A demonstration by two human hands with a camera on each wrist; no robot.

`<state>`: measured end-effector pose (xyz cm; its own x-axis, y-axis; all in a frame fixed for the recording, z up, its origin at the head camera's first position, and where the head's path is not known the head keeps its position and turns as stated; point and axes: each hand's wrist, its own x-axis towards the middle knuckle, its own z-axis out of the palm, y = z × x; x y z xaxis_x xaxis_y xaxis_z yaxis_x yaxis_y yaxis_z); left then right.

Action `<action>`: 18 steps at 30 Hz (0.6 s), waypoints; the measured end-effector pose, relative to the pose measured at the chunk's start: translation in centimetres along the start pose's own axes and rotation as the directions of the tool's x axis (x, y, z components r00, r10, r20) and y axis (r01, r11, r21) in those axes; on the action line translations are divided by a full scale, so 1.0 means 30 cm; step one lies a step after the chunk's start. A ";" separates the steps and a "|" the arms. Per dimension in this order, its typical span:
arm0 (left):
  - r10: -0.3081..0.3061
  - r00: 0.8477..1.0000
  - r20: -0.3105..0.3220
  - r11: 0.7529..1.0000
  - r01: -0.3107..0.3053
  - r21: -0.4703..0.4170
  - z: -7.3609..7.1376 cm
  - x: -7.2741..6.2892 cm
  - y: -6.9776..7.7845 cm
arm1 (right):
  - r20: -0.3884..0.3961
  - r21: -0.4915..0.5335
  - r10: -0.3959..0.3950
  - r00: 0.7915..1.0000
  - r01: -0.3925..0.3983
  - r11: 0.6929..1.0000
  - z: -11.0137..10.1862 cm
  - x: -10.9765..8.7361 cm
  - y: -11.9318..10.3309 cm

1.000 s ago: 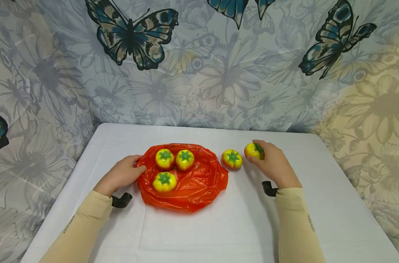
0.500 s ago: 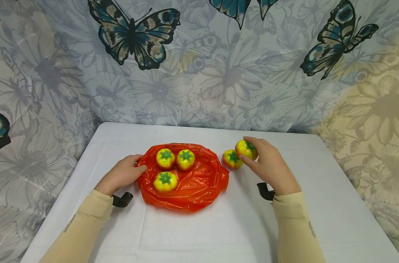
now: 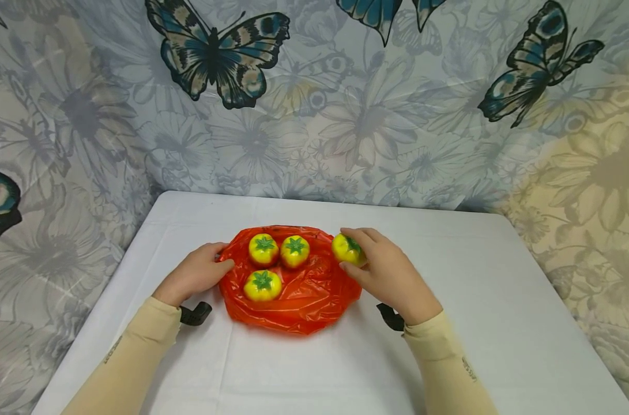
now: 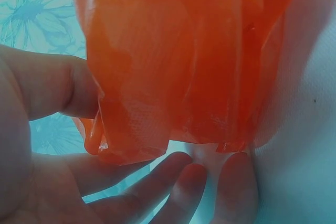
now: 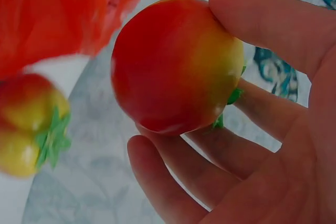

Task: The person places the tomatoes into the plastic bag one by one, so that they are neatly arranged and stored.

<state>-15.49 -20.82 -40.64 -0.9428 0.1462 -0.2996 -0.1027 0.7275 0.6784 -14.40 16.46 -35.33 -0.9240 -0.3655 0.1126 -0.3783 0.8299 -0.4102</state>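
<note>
A red plastic bag (image 3: pixel 314 300) lies spread on the table with its rim turned up. Three yellow-red tomatoes with green star-shaped tops rest in it, such as the front tomato (image 3: pixel 263 285). My left hand (image 3: pixel 194 271) holds the bag's left edge, thumb on one side of the film and forefinger on the other in the left wrist view. Over the bag's right edge, my right hand (image 3: pixel 384 274) grips another tomato (image 5: pixel 176 66) between thumb and fingers, raised off the table. A loose tomato (image 5: pixel 31 124) beside the bag shows in the right wrist view; the right hand hides it in the head view.
The white-covered table (image 3: pixel 501 323) extends around the bag on all sides. A wall cloth (image 3: pixel 366 144) with flowers and butterflies stands along its back edge. A black wrist mount (image 3: pixel 390 317) sticks out under the right wrist, another under the left.
My right hand has carried its tomato left, from the far side of the loose tomato to above the bag's right edge. The left hand still holds the bag.
</note>
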 end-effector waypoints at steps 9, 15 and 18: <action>0.012 1.000 -0.008 1.000 -0.012 0.000 0.001 0.005 -0.006 | 0.035 -0.013 -0.089 0.995 0.090 0.996 0.072 0.001 -0.077; 0.045 0.998 -0.034 0.999 -0.044 0.017 0.002 0.014 -0.017 | 0.068 -0.027 -0.138 0.988 0.140 0.990 0.127 0.003 -0.116; 0.047 0.998 -0.031 0.999 -0.046 0.014 0.002 0.015 -0.017 | 0.094 -0.036 -0.147 0.985 0.150 0.988 0.149 0.000 -0.135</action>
<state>-15.83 -21.07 -41.16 -0.9560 0.1591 -0.2463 -0.0544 0.7292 0.6822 -12.62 11.22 -37.73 -0.8491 -0.5213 0.0856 -0.5148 0.7799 -0.3561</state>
